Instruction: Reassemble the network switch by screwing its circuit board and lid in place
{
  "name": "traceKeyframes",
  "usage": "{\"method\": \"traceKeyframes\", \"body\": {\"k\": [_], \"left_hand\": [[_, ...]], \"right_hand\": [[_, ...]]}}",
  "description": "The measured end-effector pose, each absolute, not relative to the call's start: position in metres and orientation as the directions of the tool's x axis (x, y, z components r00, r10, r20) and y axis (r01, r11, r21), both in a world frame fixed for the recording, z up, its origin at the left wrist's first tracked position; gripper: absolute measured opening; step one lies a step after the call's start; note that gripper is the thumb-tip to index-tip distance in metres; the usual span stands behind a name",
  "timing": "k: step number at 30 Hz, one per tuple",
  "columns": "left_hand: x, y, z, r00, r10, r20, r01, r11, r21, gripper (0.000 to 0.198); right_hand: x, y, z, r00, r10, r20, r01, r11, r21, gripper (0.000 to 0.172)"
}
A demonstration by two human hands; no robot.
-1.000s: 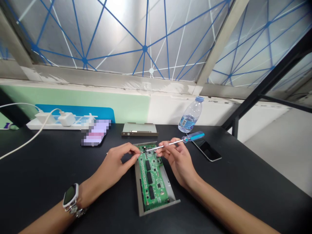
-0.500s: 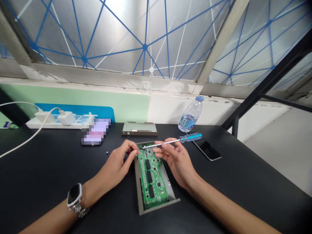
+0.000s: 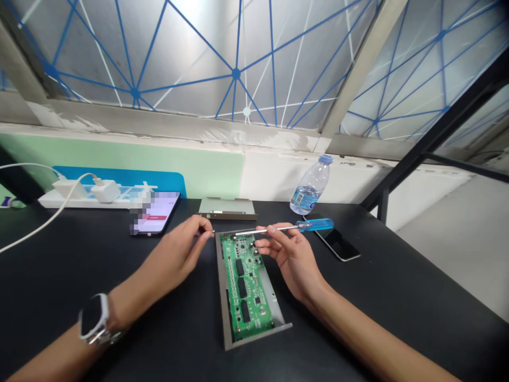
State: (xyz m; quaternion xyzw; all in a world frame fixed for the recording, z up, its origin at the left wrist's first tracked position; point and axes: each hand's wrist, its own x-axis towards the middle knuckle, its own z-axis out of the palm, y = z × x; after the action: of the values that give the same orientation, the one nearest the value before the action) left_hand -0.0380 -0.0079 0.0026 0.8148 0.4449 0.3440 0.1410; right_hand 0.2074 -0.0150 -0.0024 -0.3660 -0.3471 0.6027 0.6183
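My left hand (image 3: 190,244) is closed in a pinch, with a tiny screw (image 3: 213,232) just showing at the fingertips, left of the circuit board's top end. A screwdriver (image 3: 315,225) with a clear blue handle lies nearly level in my right hand (image 3: 289,253), its metal shaft between thumb and fingers and its tip pointing left over the board. Beneath them, the green circuit board (image 3: 251,289) with several black chips sits in a shallow metal tray (image 3: 226,331) on the black table. A watch is on my left wrist.
A metal cover plate (image 3: 228,216) lies behind the tray. At the right stand a water bottle (image 3: 308,193) and a dark phone (image 3: 342,246). Another phone (image 3: 165,212), lit up, and a white power strip (image 3: 50,199) with plugged chargers are at the left, near the wall.
My left hand has moved up and left, away from the board and the screwdriver tip, with the screw in its pinch. The screwdriver has shifted slightly right in my right hand.
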Motion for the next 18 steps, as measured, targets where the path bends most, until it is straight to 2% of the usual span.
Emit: {"method": "traceKeyframes", "body": {"k": [3,5,12,18], "left_hand": [[-0.064,0.002,0.011,0.476,0.802,0.361,0.737,-0.588,0.333,0.016],[-0.079,0.008,0.011,0.482,0.827,0.288,0.784,-0.554,0.278,0.016],[-0.108,0.019,-0.001,0.439,0.886,0.152,0.832,-0.465,0.304,0.016],[-0.109,0.022,-0.004,0.391,0.911,0.13,0.85,-0.411,0.329,0.015]], "right_hand": [[0.208,-0.015,-0.003,0.014,1.0,0.004,-0.464,0.01,-0.886,0.031],[0.206,-0.017,-0.005,-0.017,1.0,0.011,-0.44,0.002,-0.898,0.03],[0.202,-0.022,-0.006,-0.096,0.993,0.066,-0.37,0.026,-0.929,0.024],[0.203,-0.023,-0.005,-0.117,0.991,0.068,-0.342,0.024,-0.939,0.024]]}}
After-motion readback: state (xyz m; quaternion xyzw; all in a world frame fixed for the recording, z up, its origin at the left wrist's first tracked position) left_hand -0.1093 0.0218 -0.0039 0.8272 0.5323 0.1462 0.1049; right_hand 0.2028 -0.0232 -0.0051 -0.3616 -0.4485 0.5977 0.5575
